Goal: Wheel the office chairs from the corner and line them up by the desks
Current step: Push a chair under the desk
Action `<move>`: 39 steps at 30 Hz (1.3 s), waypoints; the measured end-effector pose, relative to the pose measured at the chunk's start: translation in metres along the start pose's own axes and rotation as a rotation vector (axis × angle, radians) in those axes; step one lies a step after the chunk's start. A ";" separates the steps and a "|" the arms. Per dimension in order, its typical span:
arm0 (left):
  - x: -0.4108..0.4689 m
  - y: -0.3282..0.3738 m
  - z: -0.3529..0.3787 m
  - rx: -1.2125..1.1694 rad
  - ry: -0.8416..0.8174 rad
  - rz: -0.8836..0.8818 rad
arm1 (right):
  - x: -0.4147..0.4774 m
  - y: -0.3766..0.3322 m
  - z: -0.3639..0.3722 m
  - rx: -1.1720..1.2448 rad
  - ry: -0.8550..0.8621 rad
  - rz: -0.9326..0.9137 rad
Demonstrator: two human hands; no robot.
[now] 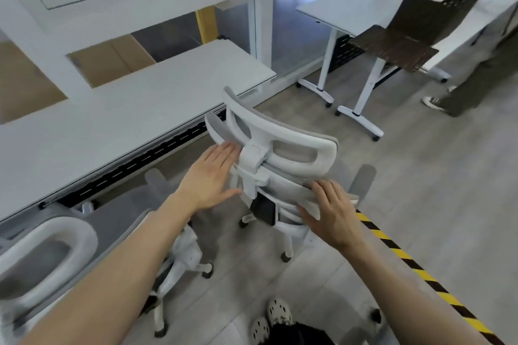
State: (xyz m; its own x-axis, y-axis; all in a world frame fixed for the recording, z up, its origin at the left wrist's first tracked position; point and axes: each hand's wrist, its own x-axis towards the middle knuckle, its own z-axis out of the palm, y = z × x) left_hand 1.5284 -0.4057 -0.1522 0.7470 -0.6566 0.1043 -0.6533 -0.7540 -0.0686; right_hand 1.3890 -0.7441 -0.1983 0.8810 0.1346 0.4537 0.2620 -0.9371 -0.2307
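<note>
A white office chair with a grey mesh headrest stands in front of me, its back toward me, beside the long white desk. My left hand lies flat with straight fingers against the left side of the chair's backrest. My right hand rests on the right edge of the backrest, fingers bent over the frame. A second white chair sits at the lower left, close to the same desk, with its wheeled base showing under my left arm.
Another white desk on castors stands at the back right with a dark brown chair by it. A person's legs and shoe are at the far right. Yellow-black floor tape runs diagonally on the right. My shoes show at the bottom.
</note>
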 end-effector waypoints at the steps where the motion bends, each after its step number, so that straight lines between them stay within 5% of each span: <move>1: 0.008 0.003 0.001 0.009 -0.011 0.031 | 0.006 -0.003 -0.002 -0.018 -0.021 -0.024; 11: 0.064 0.033 0.011 -0.066 0.029 0.170 | 0.049 0.003 -0.007 -0.165 -0.120 0.059; 16: 0.053 0.046 0.016 -0.093 0.196 0.203 | 0.052 0.017 -0.014 -0.173 -0.170 -0.006; 23: 0.008 0.024 0.022 -0.029 0.209 0.227 | 0.051 0.003 -0.004 -0.147 -0.153 -0.162; 39: 0.040 0.052 0.032 0.084 0.301 -0.126 | 0.154 0.080 0.028 0.010 -0.140 -0.522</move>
State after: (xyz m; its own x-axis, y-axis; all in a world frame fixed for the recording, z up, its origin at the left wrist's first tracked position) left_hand 1.5284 -0.4720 -0.1829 0.7432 -0.5331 0.4043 -0.5362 -0.8360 -0.1166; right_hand 1.5570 -0.7894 -0.1713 0.6767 0.6237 0.3912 0.6821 -0.7311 -0.0142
